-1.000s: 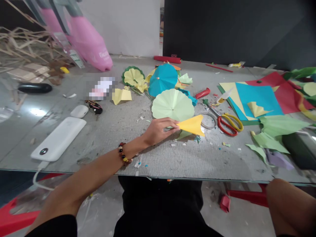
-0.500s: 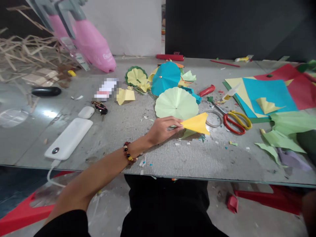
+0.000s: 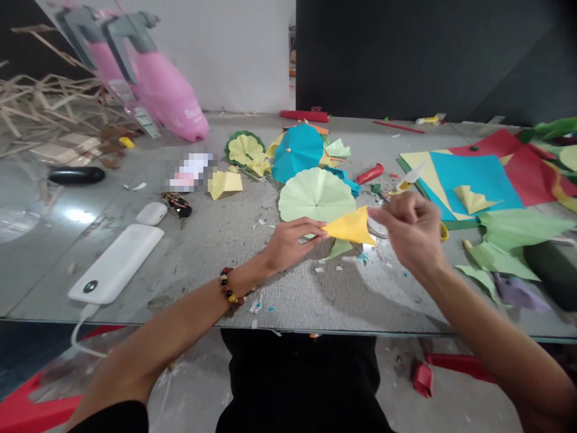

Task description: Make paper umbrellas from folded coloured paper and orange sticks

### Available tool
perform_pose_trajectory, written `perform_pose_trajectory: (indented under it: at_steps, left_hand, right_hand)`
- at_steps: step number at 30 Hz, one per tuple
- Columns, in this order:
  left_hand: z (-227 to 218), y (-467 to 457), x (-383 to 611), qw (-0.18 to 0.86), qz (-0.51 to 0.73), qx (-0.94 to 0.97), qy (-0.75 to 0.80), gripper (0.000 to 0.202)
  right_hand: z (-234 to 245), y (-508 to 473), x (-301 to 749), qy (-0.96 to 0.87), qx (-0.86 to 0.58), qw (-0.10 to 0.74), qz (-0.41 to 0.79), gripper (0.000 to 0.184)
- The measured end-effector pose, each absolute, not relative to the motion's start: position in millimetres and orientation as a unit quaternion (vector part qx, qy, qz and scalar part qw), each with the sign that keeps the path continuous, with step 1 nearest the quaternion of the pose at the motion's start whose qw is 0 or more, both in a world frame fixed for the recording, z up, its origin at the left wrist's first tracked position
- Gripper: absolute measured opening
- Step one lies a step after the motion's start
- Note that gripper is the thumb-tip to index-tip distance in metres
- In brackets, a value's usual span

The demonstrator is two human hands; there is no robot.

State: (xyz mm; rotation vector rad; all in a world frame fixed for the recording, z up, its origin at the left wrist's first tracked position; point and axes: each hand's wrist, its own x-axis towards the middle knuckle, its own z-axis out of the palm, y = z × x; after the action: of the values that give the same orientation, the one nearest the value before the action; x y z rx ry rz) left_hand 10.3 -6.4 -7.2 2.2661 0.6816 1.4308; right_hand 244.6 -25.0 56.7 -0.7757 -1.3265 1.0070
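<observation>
Head view: left hand (image 3: 292,244) pinches the flimsy yellow paper (image 3: 351,227) by its narrow corner; right hand (image 3: 409,233) hovers just beside, fingers bunched together

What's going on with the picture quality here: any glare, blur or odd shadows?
In the head view, glare sits on the glossy tabletop, the right hand looks slightly motion-blurred, and its soft shadow falls across the grey surface; the wide lens bows the tabletop's front edge.

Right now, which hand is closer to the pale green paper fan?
Left. The left hand sits just at the fan's lower edge; the right hand is farther off, to the right of the pale green paper fan.
</observation>
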Motion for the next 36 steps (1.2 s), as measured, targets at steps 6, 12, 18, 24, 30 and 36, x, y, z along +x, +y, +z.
perform_pose_trajectory:
  at_steps: [6, 12, 18, 24, 30, 36]
  left_hand:
    - [-6, -7, 10, 0.172, 0.507, 0.810, 0.239, 0.007]
    - [-5, -8, 10, 0.162, 0.501, 0.816, 0.238, 0.009]
    - [-6, -8, 10, 0.149, 0.499, 0.819, 0.240, 0.008]
    - [-5, -8, 10, 0.142, 0.494, 0.823, 0.241, 0.007]
    - [-4, -10, 11, 0.147, 0.478, 0.833, 0.237, 0.007]
    - [-6, -10, 10, 0.143, 0.465, 0.840, 0.240, 0.008]
  right_hand:
    - [32, -24, 233, -0.493, -0.368, 0.552, 0.563, 0.073]
    - [31, -32, 233, -0.488, -0.351, 0.542, 0.588, 0.073]
    - [30, -30, 236, -0.502, -0.318, 0.552, 0.585, 0.071]
    - [30, -31, 238, -0.497, -0.308, 0.541, 0.604, 0.071]
    - [26, -33, 238, -0.482, -0.312, 0.533, 0.622, 0.069]
    - [23, -32, 239, -0.475, -0.338, 0.542, 0.605, 0.067]
